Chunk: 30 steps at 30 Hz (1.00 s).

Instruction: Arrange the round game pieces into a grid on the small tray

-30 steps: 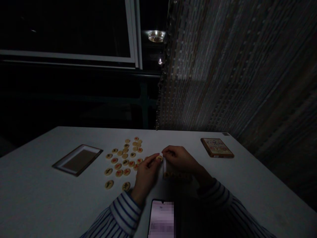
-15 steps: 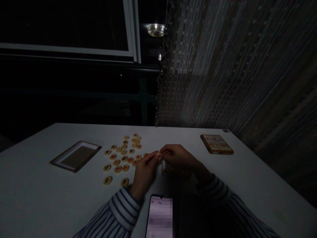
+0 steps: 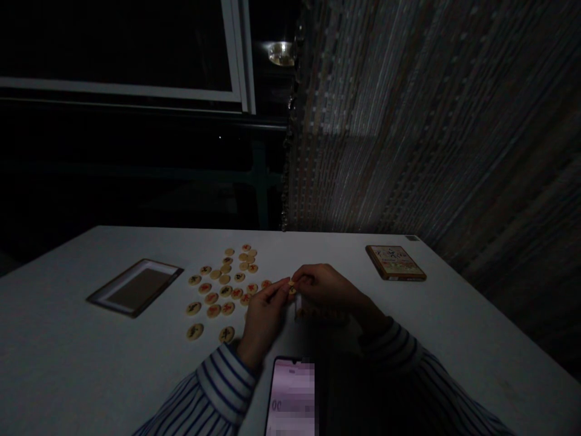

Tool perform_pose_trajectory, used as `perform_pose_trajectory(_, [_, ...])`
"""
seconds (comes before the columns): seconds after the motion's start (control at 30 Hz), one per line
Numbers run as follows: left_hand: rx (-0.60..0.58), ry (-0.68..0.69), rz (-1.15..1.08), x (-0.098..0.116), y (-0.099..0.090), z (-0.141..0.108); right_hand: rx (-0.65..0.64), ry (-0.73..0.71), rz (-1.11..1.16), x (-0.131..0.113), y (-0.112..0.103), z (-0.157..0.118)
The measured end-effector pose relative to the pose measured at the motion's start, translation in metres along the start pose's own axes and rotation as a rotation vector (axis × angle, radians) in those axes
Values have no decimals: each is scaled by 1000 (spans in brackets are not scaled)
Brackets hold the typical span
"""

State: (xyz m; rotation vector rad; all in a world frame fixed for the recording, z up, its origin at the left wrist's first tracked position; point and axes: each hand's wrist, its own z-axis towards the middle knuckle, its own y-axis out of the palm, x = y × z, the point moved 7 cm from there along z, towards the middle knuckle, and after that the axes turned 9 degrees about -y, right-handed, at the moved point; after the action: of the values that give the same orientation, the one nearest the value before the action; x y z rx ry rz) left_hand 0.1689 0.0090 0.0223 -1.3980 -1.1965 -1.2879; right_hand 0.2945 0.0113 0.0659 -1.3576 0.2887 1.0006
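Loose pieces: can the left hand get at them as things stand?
Probably yes: the left hand is close beside the loose pieces, nothing seen blocking them, though it seems to hold another piece.

Dim room. White table (image 3: 458, 327) spans foreground. Beaded string curtain (image 3: 354, 121) hangs beyond far edge at right. 1 round light (image 3: 281, 54) glows beside curtain's left edge. White window frame (image 3: 239, 54) upper left, around dark pane (image 3: 113, 42); dark rail (image 3: 267, 127) below.

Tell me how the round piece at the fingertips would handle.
The round piece is probably light, being small beside the left hand. Its disc shape could let it roll on edge; laid flat on the table, it would likely slide, not tip.
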Motion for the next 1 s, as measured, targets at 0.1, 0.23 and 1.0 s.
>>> perform_pose_trajectory(0.1, [1,30,21,4,0,0,-2,3,-7,-2,-2,0])
perform_pose_trajectory(0.23, [-1,30,32,3,-1,-1,-9,-11,-13,-3,-1,1])
perform_pose_trajectory(1.0, [11,5,7,-1,-2,0,-54,-9,-66,1,1,0])
